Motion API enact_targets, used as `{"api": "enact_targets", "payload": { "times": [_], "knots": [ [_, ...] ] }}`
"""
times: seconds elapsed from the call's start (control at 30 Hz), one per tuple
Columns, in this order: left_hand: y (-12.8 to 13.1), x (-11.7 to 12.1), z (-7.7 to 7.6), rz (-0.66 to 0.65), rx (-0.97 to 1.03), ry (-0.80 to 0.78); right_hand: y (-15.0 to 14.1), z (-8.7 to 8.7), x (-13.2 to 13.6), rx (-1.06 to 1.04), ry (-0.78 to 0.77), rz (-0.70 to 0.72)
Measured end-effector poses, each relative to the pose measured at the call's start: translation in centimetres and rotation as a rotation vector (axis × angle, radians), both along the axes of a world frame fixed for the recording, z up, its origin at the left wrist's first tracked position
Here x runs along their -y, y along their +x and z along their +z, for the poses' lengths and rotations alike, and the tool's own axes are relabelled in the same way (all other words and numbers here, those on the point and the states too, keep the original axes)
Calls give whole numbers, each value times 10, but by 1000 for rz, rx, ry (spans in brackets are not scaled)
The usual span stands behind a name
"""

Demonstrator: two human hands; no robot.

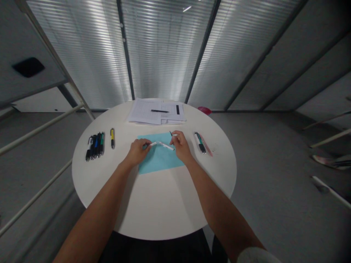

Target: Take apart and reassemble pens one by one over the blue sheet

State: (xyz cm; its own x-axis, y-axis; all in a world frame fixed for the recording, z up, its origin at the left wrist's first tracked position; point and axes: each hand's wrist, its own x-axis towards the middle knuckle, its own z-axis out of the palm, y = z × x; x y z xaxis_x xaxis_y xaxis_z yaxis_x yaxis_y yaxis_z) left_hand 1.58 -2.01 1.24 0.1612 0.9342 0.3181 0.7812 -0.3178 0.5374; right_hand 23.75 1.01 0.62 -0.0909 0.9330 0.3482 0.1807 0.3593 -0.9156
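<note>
My left hand (139,150) pinches a short white pen piece (153,144) over a light blue sheet (156,163). A longer white pen barrel (166,146) lies at a slant on the sheet between my hands, with a small clear or silvery bit by its left end that I cannot make out. My right hand (179,144) is closed above the sheet's right side, thumb and finger together. A thin dark pen part (170,133) sticks up from its fingertips.
On the round white table (153,204), several assembled pens (94,146) lie in a row at left, beside a yellow pen (112,138). At right are green and white pens (201,142) and a pinkish strip (206,145). Papers (146,111) with a black pen (159,111) lie at the back.
</note>
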Motion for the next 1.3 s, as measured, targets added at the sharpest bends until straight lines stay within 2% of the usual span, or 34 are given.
{"api": "enact_targets", "payload": {
  "times": [0.23, 0.37, 0.67, 0.87, 1.1, 1.3],
  "knots": [
    [6, 4, 0, -32, 16, 19, -2, 0, -7, -377, -138, -41],
    [10, 4, -1, -38, 15, -1, -3, -2, -12, -515, -240, -22],
    [14, 6, -2, -86, 62, 48, -7, 10, -2, -599, -352, 117],
    [16, 7, 0, -66, 67, -6, -7, 11, 4, -520, -361, 153],
    [16, 7, -1, -86, 104, 11, 1, 14, 6, -588, -469, 329],
    [17, 5, -5, -99, 142, 32, -3, 17, 6, -646, -474, 288]
  ]
}}
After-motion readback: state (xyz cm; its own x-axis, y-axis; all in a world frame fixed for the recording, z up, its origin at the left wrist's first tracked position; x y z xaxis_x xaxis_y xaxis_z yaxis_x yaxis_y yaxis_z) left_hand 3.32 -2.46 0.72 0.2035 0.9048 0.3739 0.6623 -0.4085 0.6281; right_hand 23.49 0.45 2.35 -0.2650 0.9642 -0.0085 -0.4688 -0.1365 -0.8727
